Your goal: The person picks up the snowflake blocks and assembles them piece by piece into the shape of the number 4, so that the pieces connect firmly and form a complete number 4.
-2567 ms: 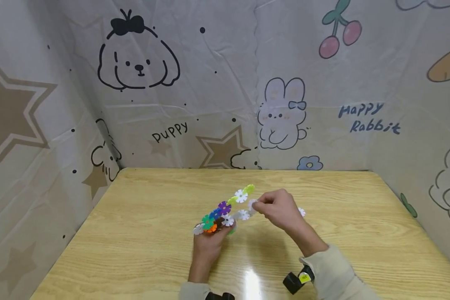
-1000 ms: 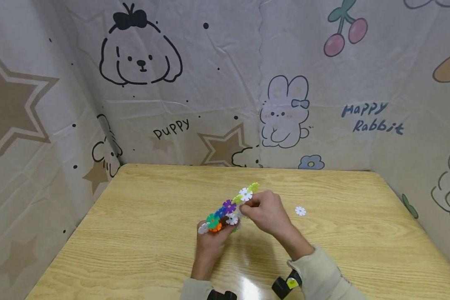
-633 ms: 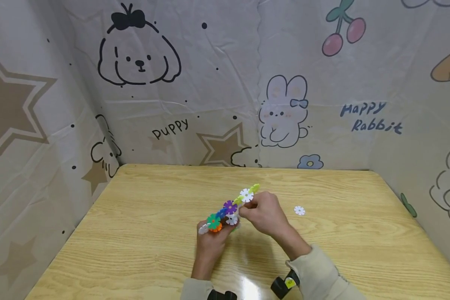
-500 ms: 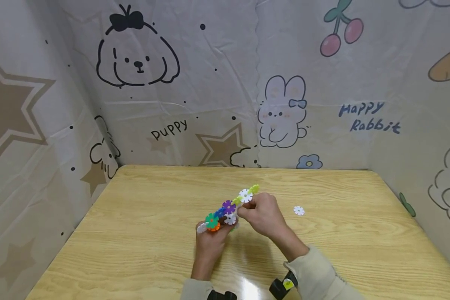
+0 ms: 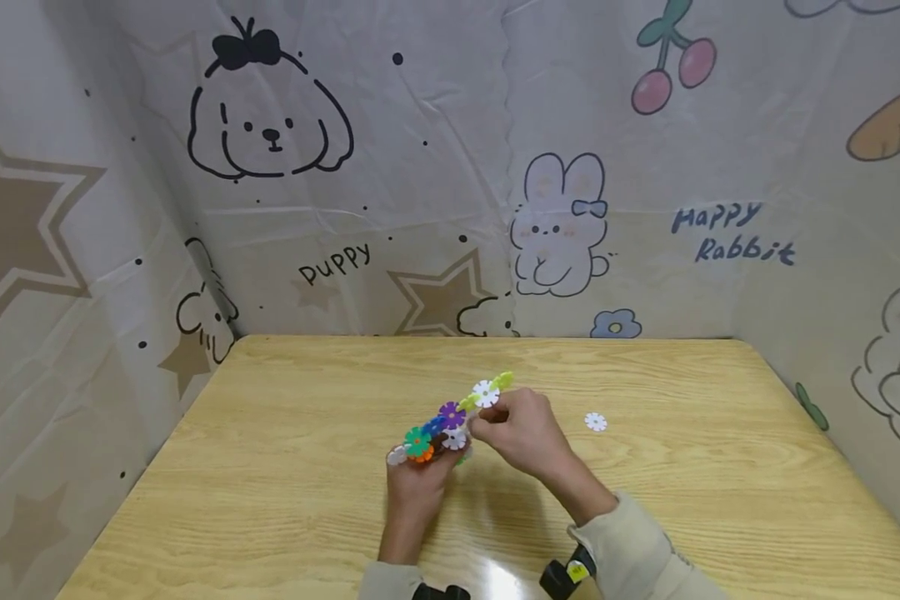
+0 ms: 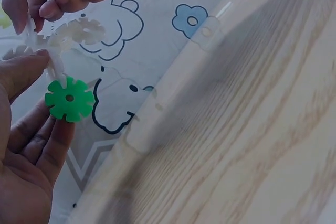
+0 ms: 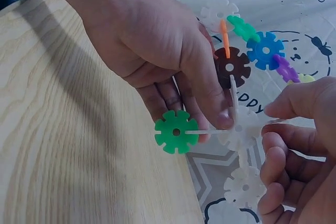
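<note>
My left hand (image 5: 417, 492) grips a linked chain of slotted plastic snowflake discs above the table. Teal (image 5: 412, 448), purple (image 5: 447, 420) and lime (image 5: 502, 380) discs run along it toward the upper right. Beneath the left thumb, a bright green disc (image 7: 167, 136) sticks out sideways, joined through a white disc edge-on. A brown disc (image 7: 239, 67) and an orange disc (image 7: 224, 40) sit farther along. With thumb and forefinger, my right hand (image 5: 521, 429) pinches a white disc at the whitish translucent discs (image 7: 239, 135); the fingers partly hide it.
A loose white disc (image 5: 589, 422) lies on the wooden table (image 5: 270, 500), right of my right hand. Printed cloth (image 5: 435, 200) hangs behind the table and on both sides. Black wrist-worn devices (image 5: 560, 577) sit at my sleeves.
Since the earliest frame, my right hand has moved left, closer to my left hand, and the loose white disc behind it is fully visible. Over the last half second the hands barely move.
</note>
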A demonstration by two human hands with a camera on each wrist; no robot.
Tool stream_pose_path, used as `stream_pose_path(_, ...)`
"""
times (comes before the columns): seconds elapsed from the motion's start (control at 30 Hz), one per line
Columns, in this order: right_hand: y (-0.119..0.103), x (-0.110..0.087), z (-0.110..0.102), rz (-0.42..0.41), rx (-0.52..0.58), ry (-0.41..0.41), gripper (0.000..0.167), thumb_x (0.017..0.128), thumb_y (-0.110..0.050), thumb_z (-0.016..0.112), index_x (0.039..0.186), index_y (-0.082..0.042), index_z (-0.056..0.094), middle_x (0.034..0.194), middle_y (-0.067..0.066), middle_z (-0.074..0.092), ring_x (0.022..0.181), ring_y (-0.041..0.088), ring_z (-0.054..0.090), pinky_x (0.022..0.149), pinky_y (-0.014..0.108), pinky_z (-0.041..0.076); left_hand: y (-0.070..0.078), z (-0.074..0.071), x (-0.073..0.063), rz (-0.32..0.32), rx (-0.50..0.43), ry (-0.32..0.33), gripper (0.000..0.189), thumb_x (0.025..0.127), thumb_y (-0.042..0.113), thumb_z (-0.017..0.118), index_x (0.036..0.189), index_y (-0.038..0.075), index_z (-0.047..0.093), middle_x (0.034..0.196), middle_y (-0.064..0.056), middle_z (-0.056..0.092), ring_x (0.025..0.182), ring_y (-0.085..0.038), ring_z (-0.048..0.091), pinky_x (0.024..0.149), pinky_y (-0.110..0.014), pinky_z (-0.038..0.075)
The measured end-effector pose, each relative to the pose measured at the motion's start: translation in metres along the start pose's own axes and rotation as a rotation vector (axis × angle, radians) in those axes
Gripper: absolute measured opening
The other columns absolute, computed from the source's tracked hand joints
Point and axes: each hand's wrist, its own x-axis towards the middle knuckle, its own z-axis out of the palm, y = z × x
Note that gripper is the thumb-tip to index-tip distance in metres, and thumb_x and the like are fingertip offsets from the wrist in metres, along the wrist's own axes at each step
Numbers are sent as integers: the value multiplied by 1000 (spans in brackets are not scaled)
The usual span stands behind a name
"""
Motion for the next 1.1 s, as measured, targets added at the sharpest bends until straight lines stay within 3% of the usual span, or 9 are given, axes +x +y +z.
stream_pose_path(0.3, 3, -3, -9, -34, 26, -55, 12, 86, -19, 77, 75, -14, 75, 68, -8, 64, 60, 10, 53, 53, 29, 45, 1, -6, 1, -45, -26, 35, 33, 74, -5, 85, 103, -10, 70, 93, -16, 73, 82, -12, 69, 77, -28, 56)
stream_pose_path(0.53, 14, -6, -24, 26, 7, -40, 11, 88, -20, 76, 79, -13, 76, 71, -6, 66, 63, 13, 56, 56, 32, 47, 1, -10, 2, -65, -79, 37, 36, 73, -9, 83, 106, -12, 68, 94, -16, 73, 84, -15, 70, 77, -29, 57)
stream_pose_path(1.1, 65, -9, -56, 192, -116, 58, 10, 90, -18, 73, 88, -8, 76, 79, -1, 67, 69, 16, 56, 59, 33, 46, 1, -11, 5, -97, -108, 38, 38, 73, -11, 82, 106, -13, 65, 94, -13, 73, 85, -14, 69, 79, -29, 56)
